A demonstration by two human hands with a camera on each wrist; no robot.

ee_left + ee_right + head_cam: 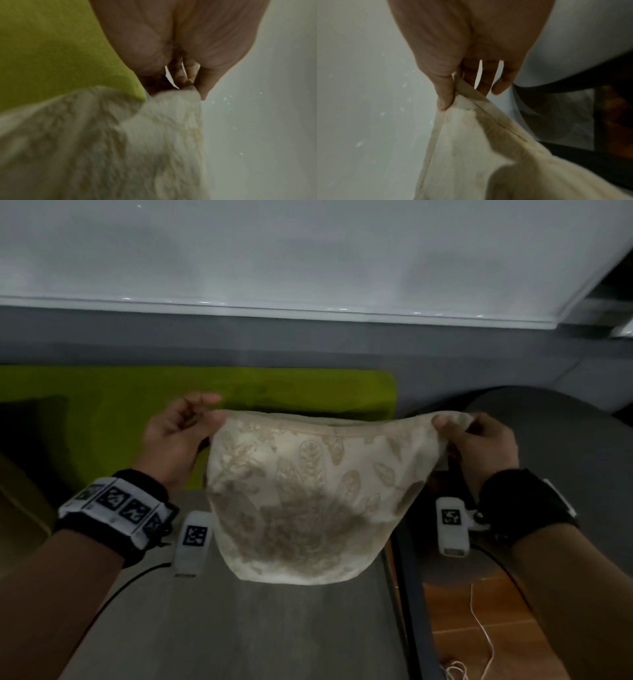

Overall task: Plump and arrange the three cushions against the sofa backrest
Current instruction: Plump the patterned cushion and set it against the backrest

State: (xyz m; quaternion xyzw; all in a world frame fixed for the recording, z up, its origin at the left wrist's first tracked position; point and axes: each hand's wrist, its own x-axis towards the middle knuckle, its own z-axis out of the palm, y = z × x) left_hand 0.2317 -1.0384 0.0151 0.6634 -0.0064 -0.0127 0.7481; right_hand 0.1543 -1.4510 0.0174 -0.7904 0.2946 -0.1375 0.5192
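A cream cushion (301, 501) with a pale leaf pattern hangs in the air above the grey sofa seat (239, 628), sagging between its two upper corners. My left hand (205, 419) pinches the upper left corner between thumb and fingers; the left wrist view shows the cushion (120, 148) bunched under that hand (190, 86). My right hand (448, 426) pinches the upper right corner, and the right wrist view shows the thumb (444, 97) pressed on the cushion's seam (471, 121). A green cushion (137, 412) leans against the grey backrest (308, 344) at the left.
A pale wall (308, 251) rises behind the sofa. A dark rounded armrest (555, 440) is at the right. Beyond the seat's right edge lies a wooden floor (462, 611) with a thin white cable (486, 638). A dark shape (24, 440) sits at far left.
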